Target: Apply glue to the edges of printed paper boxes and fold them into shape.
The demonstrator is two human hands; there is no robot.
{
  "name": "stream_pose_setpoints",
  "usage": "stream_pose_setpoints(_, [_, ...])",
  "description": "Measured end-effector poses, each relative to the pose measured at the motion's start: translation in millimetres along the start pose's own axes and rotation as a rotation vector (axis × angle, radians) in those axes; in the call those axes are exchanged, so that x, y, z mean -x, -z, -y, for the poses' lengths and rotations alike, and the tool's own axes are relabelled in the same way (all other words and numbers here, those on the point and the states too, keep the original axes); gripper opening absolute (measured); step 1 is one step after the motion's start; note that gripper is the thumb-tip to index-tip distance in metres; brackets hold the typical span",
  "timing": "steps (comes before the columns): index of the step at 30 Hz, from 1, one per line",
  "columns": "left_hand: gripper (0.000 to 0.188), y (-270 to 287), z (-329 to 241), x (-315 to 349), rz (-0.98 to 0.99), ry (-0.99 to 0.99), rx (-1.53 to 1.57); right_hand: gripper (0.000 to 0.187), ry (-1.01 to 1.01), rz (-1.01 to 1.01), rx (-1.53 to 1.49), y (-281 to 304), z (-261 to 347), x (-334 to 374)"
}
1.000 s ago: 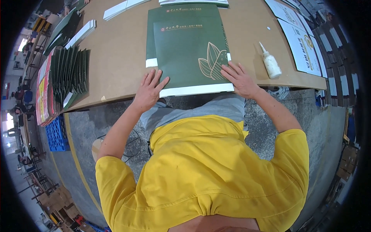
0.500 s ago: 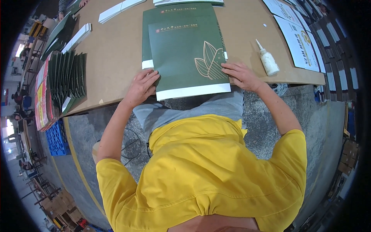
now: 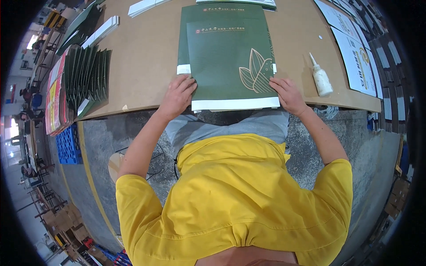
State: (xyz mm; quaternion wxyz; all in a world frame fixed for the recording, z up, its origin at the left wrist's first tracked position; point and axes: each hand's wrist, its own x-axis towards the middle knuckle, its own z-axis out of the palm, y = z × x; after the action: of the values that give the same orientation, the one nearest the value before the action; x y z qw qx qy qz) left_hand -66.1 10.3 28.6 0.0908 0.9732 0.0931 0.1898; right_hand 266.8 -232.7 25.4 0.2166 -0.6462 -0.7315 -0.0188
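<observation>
A flat green printed paper folder (image 3: 222, 66) with gold leaf line art and a white strip along its near edge lies in front of me, its near end jutting past the table edge. Under it, shifted a little farther and to the left, is a second green folder (image 3: 183, 46), mostly covered. My left hand (image 3: 178, 96) grips the upper folder's lower left edge, fingers bent together. On the opposite side my right hand (image 3: 288, 95) pinches the right edge beside the leaf print; its thumb is hidden. To the right of that hand stands a white squeeze bottle (image 3: 322, 80) with a thin nozzle.
Standing green folded pieces (image 3: 86, 73) sit at the table's left edge beside a red-and-yellow bundle (image 3: 57, 97). White strips (image 3: 103, 31) lie behind them. White printed sheets (image 3: 355, 57) rest at the right. A blue plastic crate (image 3: 69, 146) is on the floor.
My view has shifted, so the table and things appear farther right. The upper folder sits slightly straighter, with both hands still at its sides.
</observation>
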Motion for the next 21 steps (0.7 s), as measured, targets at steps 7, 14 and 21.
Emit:
stream_pose_setpoints(7, [0.04, -1, -6, 2, -0.023, 0.016, -0.1, 0.047, 0.087, 0.043, 0.107, 11, 7, -8])
stream_pose_setpoints(14, [0.032, -3, -3, 0, -0.008, 0.024, -0.107, 0.042, 0.086, 0.026, 0.015, 13, 3, -9])
stream_pose_setpoints(21, [0.027, 2, -1, -1, 0.024, -0.014, -0.13, 0.038, 0.057, 0.019, -0.012, 7, 1, -12])
